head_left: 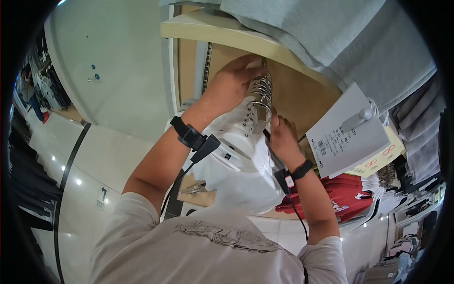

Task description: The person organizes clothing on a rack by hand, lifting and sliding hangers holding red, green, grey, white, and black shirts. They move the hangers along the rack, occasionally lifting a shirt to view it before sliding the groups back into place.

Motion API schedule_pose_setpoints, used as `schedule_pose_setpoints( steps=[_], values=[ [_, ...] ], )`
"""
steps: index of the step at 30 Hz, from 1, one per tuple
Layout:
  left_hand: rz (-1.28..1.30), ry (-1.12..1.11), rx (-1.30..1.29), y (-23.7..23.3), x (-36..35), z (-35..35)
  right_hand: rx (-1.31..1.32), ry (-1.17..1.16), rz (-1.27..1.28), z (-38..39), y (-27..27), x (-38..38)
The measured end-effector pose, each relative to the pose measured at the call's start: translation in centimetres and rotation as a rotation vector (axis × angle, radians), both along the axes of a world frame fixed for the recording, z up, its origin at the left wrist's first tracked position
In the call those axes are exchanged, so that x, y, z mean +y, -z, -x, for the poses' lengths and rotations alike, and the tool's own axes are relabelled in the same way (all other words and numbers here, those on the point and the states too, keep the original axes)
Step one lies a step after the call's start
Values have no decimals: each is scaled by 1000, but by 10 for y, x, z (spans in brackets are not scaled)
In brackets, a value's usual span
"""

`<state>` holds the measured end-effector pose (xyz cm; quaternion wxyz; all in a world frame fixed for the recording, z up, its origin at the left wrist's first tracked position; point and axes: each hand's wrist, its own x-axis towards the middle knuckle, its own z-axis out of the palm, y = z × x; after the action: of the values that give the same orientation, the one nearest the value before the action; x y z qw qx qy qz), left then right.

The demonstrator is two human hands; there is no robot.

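Observation:
White garments hang on several metal-hooked hangers from a rail under a pale wooden shelf. Up at the rear hooks is my left hand, its fingers bent close to the rail's far end; what its fingertips grip is hidden behind the hooks. My right hand sits at the right side of the white garments, beside the front end of the rail, with its fingers curled and partly hidden. A strap with a small device is on each wrist.
Grey fabric drapes over the shelf. A white price tag and a yellow one hang at the right. Red garments hang lower right. Dark clothes line the far left, where a person is visible.

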<state>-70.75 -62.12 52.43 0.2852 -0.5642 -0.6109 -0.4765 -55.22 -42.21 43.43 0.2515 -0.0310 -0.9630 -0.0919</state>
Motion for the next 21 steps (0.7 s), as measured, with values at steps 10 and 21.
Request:
schedule_pose_setpoints(
  steps=[10, 21],
  values=[
    [164, -48, -116, 21, -11, -12, -103, -91, 239, 23, 24, 28],
    [178, -68, -107, 96, -70, -62, 60, -93, 1025, -80, 1, -16]
  ],
)
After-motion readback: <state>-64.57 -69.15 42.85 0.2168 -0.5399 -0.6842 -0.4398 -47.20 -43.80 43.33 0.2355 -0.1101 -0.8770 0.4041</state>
